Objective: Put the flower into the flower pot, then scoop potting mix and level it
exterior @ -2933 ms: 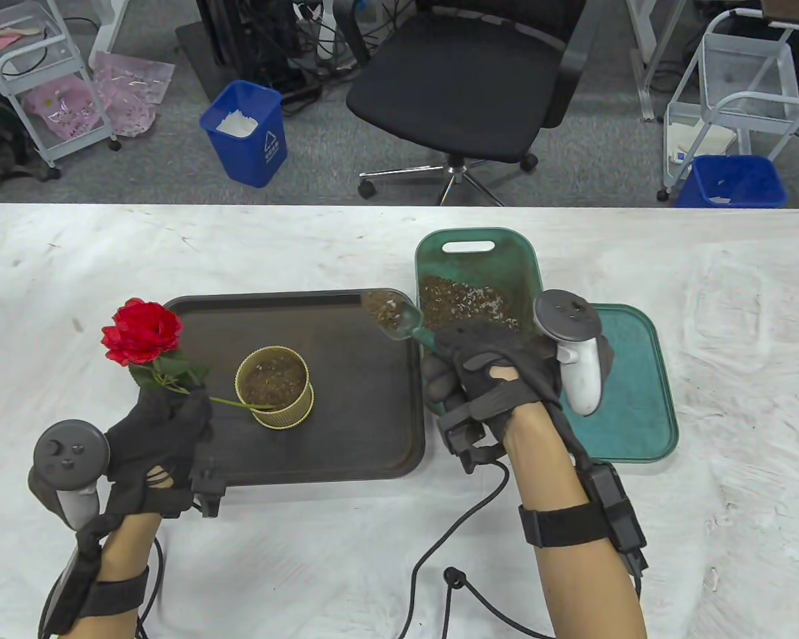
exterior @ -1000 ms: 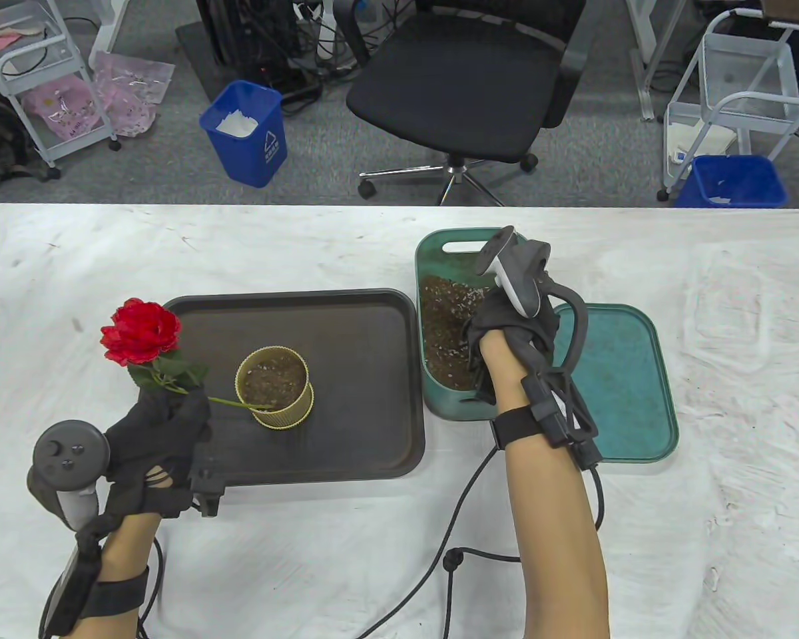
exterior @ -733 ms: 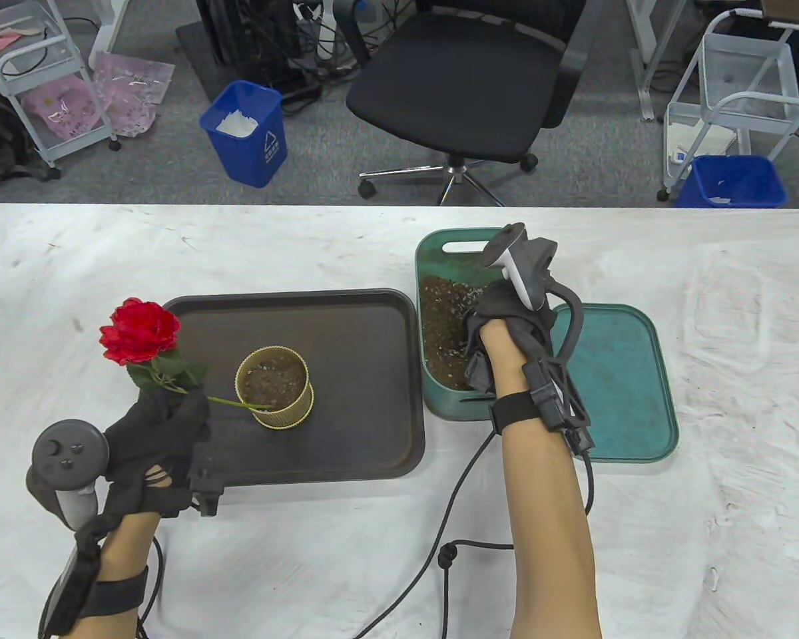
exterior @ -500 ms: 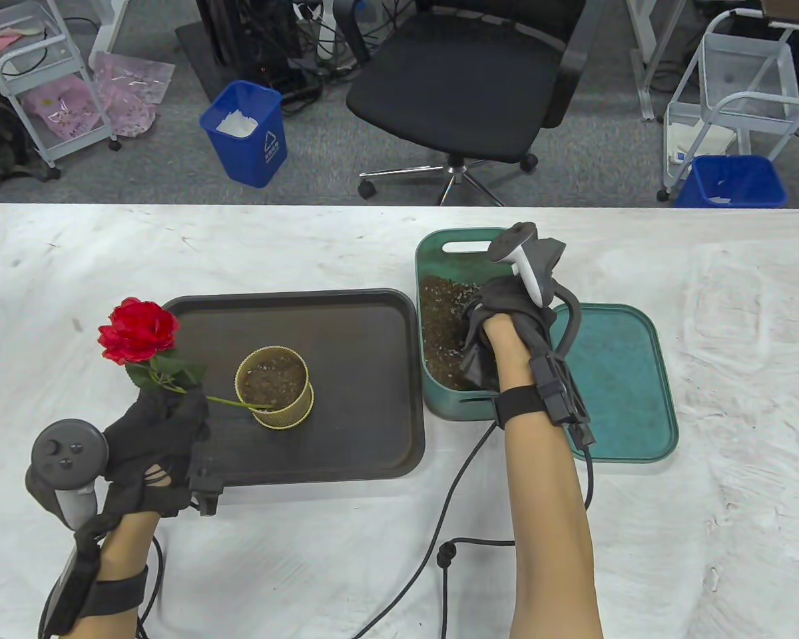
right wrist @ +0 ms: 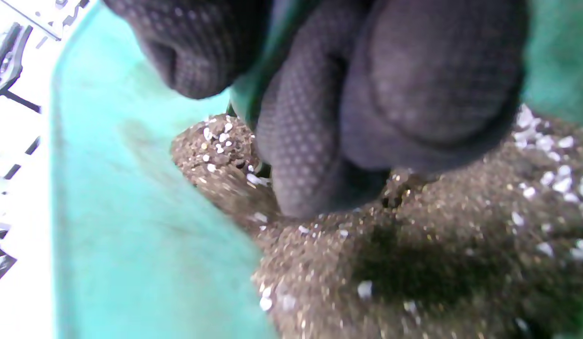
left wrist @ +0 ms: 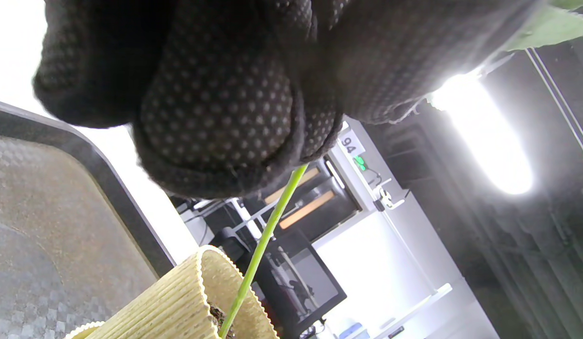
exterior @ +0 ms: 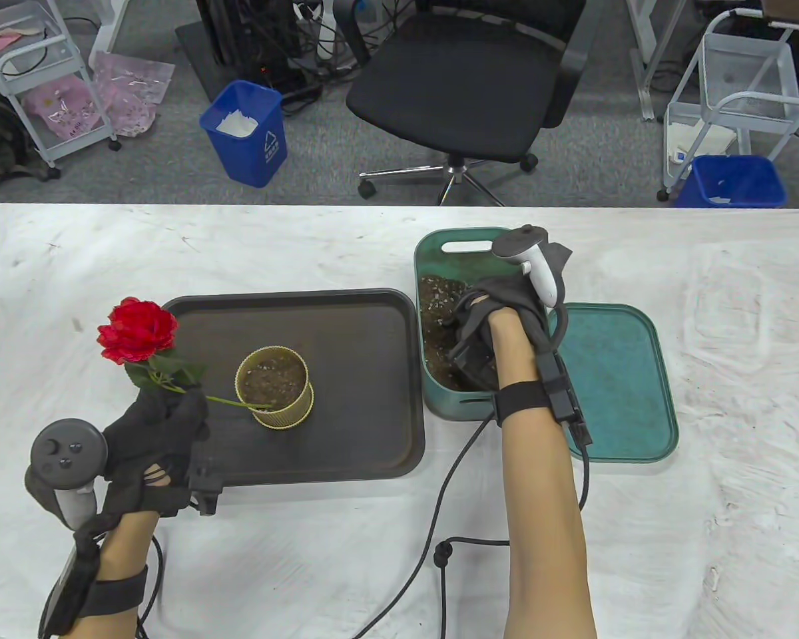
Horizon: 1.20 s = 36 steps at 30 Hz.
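We see the right hand (exterior: 499,319) inside the green tub (exterior: 433,393), fingers (right wrist: 300,155) curled round a green scoop handle (right wrist: 253,94) and sunk in the potting mix (right wrist: 413,254). The left hand (exterior: 156,426) pinches the red rose (exterior: 138,331) by its stem (left wrist: 267,226), whose lower end stands in the ribbed yellow flower pot (exterior: 273,388) on the dark tray (exterior: 373,373). A green lid (exterior: 619,379) lies beside the tub.
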### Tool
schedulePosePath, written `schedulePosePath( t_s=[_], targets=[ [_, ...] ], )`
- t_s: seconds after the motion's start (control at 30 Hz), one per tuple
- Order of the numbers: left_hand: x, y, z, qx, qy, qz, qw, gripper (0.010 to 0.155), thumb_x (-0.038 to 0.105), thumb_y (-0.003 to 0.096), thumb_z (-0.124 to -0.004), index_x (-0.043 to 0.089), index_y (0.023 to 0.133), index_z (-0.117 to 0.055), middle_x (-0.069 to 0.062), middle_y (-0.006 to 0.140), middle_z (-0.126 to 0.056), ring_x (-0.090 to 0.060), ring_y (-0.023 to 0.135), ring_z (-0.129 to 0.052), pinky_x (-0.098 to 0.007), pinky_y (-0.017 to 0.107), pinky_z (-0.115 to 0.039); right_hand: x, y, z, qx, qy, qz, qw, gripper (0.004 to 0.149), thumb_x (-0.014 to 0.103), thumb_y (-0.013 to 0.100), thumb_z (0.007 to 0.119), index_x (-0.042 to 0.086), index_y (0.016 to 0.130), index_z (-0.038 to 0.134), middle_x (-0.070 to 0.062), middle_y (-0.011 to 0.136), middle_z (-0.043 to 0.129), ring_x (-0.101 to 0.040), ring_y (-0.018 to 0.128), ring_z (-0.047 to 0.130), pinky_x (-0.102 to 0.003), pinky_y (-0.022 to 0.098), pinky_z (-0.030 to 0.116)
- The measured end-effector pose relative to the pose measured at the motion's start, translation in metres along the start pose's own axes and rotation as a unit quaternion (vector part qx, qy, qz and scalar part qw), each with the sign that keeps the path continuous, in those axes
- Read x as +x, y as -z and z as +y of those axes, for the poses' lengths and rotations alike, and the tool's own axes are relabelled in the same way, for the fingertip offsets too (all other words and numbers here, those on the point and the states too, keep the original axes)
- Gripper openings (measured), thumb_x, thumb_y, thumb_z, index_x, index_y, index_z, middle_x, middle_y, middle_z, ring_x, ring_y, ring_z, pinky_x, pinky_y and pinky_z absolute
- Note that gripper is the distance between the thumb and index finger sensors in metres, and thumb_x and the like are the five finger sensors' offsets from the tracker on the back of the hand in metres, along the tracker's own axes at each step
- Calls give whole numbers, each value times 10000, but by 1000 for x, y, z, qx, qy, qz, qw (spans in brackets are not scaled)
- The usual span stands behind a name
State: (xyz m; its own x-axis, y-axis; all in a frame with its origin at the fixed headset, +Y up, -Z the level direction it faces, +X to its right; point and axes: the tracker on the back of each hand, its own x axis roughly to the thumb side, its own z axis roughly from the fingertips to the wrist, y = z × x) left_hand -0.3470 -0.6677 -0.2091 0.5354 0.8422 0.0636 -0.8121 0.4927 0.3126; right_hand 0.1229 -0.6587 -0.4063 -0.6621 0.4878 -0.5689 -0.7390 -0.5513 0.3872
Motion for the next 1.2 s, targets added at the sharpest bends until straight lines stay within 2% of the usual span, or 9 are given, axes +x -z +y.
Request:
schedulePosePath(
  t_s=[0.1, 0.37, 0.5, 0.73, 1.0, 1.1, 1.2],
  targets=[
    [0, 0, 0, -1, 1, -2, 1000, 454, 451, 386, -894, 192, 759, -889, 34, 576, -1039, -149, 228, -1133, -349, 268, -970, -7, -7, -2, 30, 22, -8, 999, 559, 291, 406, 752, 28, 898, 704, -162, 665, 966, -278, 300, 1089, -372, 150, 962],
    [0, 0, -1, -5, -1, -5, 1000, 453, 452, 387, -894, 193, 759, -889, 36, 577, -1039, -149, 227, -1134, -348, 269, -970, -33, -30, -10, 51, 125, -22, 991, 555, 287, 413, 737, 1, 886, 696, -176, 647, 962, -259, 277, 1095, -344, 123, 976],
    [0, 0, -1, -6, -3, -6, 1000, 454, 451, 387, -895, 193, 760, -888, 36, 578, -1038, -150, 227, -1133, -348, 268, -970, -50, -45, -11, 37, 189, -31, 981, 552, 285, 416, 731, -1, 886, 692, -181, 648, 957, -264, 278, 1095, -346, 122, 977],
    [-1, 0, -1, -8, -6, -4, 1000, 453, 452, 388, -893, 195, 760, -888, 35, 578, -1038, -149, 228, -1133, -348, 269, -970, -72, -71, -15, 3, 254, -56, 966, 549, 285, 414, 733, 6, 885, 693, -178, 649, 957, -268, 281, 1093, -353, 125, 975],
    [-1, 1, -2, -10, -9, -4, 1000, 453, 453, 388, -893, 194, 761, -887, 34, 579, -1038, -148, 230, -1133, -347, 269, -970, -61, -105, -12, -16, 253, -113, 961, 546, 291, 415, 738, 6, 880, 700, -178, 641, 961, -267, 270, 1094, -351, 115, 974],
    [-1, 1, -2, -11, -10, -4, 1000, 452, 453, 388, -892, 195, 760, -887, 36, 579, -1037, -147, 230, -1133, -346, 269, -971, -47, -117, 4, 11, 236, -144, 961, 545, 294, 418, 741, 4, 878, 703, -179, 640, 963, -264, 266, 1096, -348, 111, 976],
    [-1, 0, -2, -11, -10, -4, 1000, 452, 453, 389, -893, 195, 761, -886, 36, 579, -1037, -148, 231, -1133, -347, 269, -971, -27, -125, 29, 47, 217, -176, 959, 545, 297, 420, 742, 1, 876, 704, -180, 637, 965, -264, 261, 1098, -344, 107, 978]
  ],
)
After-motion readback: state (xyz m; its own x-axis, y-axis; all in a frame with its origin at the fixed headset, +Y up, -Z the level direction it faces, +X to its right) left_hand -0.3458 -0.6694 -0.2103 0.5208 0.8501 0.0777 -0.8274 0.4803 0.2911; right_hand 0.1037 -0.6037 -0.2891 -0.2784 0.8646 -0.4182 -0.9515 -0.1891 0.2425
